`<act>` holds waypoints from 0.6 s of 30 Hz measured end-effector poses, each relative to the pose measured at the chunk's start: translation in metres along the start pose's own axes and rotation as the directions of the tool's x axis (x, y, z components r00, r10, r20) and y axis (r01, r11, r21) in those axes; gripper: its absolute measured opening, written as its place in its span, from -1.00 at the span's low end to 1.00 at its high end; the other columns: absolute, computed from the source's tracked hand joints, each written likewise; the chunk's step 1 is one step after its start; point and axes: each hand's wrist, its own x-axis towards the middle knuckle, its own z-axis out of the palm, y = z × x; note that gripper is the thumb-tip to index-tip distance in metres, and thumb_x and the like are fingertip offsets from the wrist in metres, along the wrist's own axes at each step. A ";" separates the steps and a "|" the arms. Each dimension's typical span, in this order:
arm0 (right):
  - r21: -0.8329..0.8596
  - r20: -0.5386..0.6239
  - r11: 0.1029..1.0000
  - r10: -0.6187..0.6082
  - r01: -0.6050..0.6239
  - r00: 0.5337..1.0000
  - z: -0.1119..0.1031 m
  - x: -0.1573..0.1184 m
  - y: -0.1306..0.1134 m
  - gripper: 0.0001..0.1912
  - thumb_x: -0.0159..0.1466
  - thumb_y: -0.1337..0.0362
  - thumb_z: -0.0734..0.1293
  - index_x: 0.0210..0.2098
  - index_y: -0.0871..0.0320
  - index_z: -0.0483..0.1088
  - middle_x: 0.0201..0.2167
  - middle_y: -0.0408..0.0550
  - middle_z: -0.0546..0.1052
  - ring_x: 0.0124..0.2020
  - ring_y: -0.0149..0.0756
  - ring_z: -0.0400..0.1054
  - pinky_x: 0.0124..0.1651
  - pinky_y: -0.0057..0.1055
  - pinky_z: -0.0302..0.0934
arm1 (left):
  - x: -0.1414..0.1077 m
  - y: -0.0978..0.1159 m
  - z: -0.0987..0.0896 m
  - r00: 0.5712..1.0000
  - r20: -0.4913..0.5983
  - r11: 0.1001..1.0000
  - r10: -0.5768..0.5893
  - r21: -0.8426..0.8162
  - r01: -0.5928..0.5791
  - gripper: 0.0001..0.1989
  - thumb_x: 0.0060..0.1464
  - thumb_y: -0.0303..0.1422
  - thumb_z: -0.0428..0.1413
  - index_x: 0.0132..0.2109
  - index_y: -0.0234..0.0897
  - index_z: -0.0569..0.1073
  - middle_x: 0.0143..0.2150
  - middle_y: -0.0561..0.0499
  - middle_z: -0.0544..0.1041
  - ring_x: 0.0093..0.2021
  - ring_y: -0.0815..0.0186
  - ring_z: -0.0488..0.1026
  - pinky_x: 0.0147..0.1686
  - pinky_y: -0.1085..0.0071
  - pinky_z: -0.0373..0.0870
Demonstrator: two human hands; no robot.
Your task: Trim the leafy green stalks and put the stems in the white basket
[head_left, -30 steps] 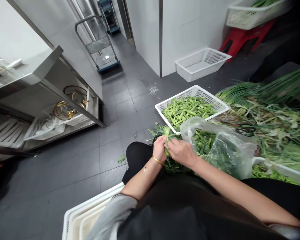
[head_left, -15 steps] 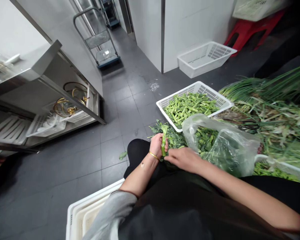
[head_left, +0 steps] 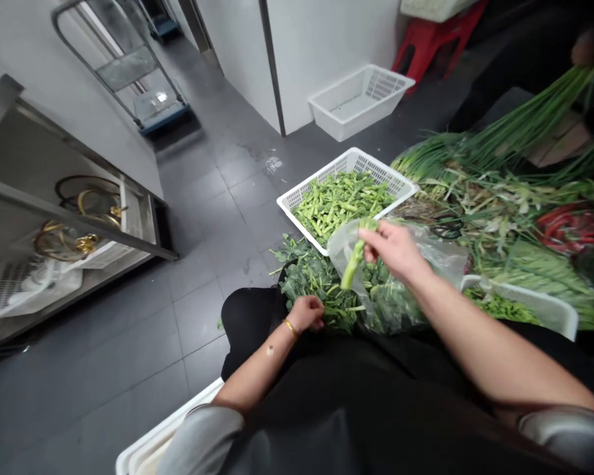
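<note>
My right hand pinches a thick green stem above a clear plastic bag with leafy greens in it. Lower and to the left, my left hand has its fingers curled closed beside a pile of leafy greens; whether anything is between them is hidden. A white basket just beyond the pile holds many cut green stems.
Green onions spread at the right, where another person's hand grips a bunch. A white basket stands by the wall near a red stool. A cart and metal shelving are at left.
The stem has passed from my left hand to my right hand, which has moved up over the bag. My left hand has dropped lower. The view has shifted right.
</note>
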 end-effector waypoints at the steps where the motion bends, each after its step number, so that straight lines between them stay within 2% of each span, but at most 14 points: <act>1: 0.006 -0.033 1.000 0.029 -0.029 0.999 -0.014 0.022 -0.004 -0.61 0.21 -0.01 0.26 -0.46 0.23 0.24 -0.70 -0.17 0.36 -0.68 -0.56 0.19 -0.50 -0.46 0.07 | 0.005 0.006 -0.007 0.999 -0.030 0.999 0.030 0.027 -0.029 -0.86 -0.28 -0.47 0.26 -0.55 -0.27 0.42 -0.66 0.06 0.35 -0.63 0.38 0.32 -0.60 0.45 0.28; 3: -0.004 -0.123 0.998 0.069 -0.070 0.990 -0.040 0.070 -0.008 -0.55 0.26 0.03 0.16 -0.31 0.39 0.28 -0.56 -0.05 0.45 -0.63 -0.62 0.23 -0.46 -0.44 0.04 | 0.016 0.025 -0.021 0.985 -0.104 0.986 0.140 0.107 -0.129 -0.83 -0.30 -0.50 0.29 -0.44 -0.24 0.51 -0.52 0.06 0.40 -0.48 0.38 0.36 -0.44 0.47 0.34; 5: -0.101 -0.177 0.987 0.102 -0.122 0.979 -0.066 0.107 -0.001 -0.42 0.30 0.04 0.04 -0.11 0.55 0.26 -0.38 0.13 0.49 -0.58 -0.64 0.27 -0.45 -0.44 0.03 | 0.025 0.044 -0.030 0.930 -0.152 0.914 0.336 0.293 -0.282 -0.81 -0.22 -0.44 0.29 -0.33 -0.23 0.56 -0.43 0.02 0.44 -0.36 0.35 0.37 -0.29 0.45 0.35; 7: -0.194 -0.160 0.968 0.131 -0.161 0.978 -0.089 0.121 0.020 -0.41 0.32 0.05 0.03 -0.05 0.54 0.29 -0.31 0.19 0.51 -0.58 -0.63 0.30 -0.45 -0.50 0.06 | 0.034 0.057 -0.029 0.885 -0.140 0.836 0.445 0.420 -0.354 -0.76 -0.12 -0.34 0.26 -0.22 -0.24 0.56 -0.35 -0.02 0.46 -0.31 0.33 0.39 -0.24 0.43 0.35; 9: -0.281 -0.014 0.942 0.186 -0.183 0.982 -0.102 0.111 0.057 -0.56 0.35 0.09 0.11 -0.15 0.38 0.38 -0.36 0.12 0.54 -0.60 -0.56 0.31 -0.49 -0.55 0.14 | 0.044 0.062 -0.020 0.887 -0.140 0.827 0.439 0.449 -0.338 -0.61 -0.08 -0.25 0.25 -0.07 -0.27 0.50 -0.27 -0.05 0.47 -0.28 0.30 0.41 -0.25 0.40 0.36; 11: -0.378 0.177 0.905 0.278 -0.196 0.944 -0.100 0.088 0.104 -0.73 0.34 0.20 0.18 -0.33 0.24 0.41 -0.47 0.03 0.55 -0.61 -0.47 0.33 -0.53 -0.51 0.23 | 0.058 0.060 -0.004 0.909 -0.140 0.848 0.393 0.438 -0.300 -0.44 -0.11 -0.18 0.27 0.04 -0.31 0.41 -0.25 -0.06 0.48 -0.27 0.28 0.43 -0.25 0.37 0.37; 13: -0.450 0.247 0.869 0.342 -0.205 0.907 -0.085 0.067 0.153 -0.81 0.30 0.32 0.23 -0.43 0.21 0.39 -0.52 -0.03 0.53 -0.56 -0.42 0.38 -0.46 -0.47 0.30 | 0.075 0.055 0.012 0.929 -0.104 0.861 0.355 0.423 -0.282 -0.38 -0.14 -0.13 0.28 0.05 -0.34 0.39 -0.31 -0.03 0.49 -0.31 0.29 0.43 -0.26 0.36 0.38; 16: -0.525 0.260 0.837 0.328 -0.152 0.908 -0.058 0.054 0.214 -0.92 0.26 0.35 0.30 -0.34 0.21 0.42 -0.36 -0.02 0.55 -0.33 -0.37 0.43 -0.20 -0.38 0.34 | 0.100 0.049 0.029 0.942 -0.058 0.882 0.331 0.375 -0.286 -0.56 -0.10 -0.07 0.23 -0.17 -0.33 0.48 -0.43 0.03 0.48 -0.44 0.35 0.39 -0.37 0.40 0.37; 18: -0.541 0.280 0.837 0.269 -0.079 0.922 -0.055 0.051 0.238 -0.83 0.28 0.26 0.30 -0.18 0.21 0.42 -0.18 0.00 0.51 -0.19 -0.33 0.41 -0.10 -0.29 0.33 | 0.111 0.050 0.032 0.950 -0.074 0.915 0.302 0.302 -0.268 -0.63 -0.04 -0.05 0.18 -0.34 -0.32 0.47 -0.52 0.06 0.44 -0.53 0.39 0.34 -0.48 0.44 0.33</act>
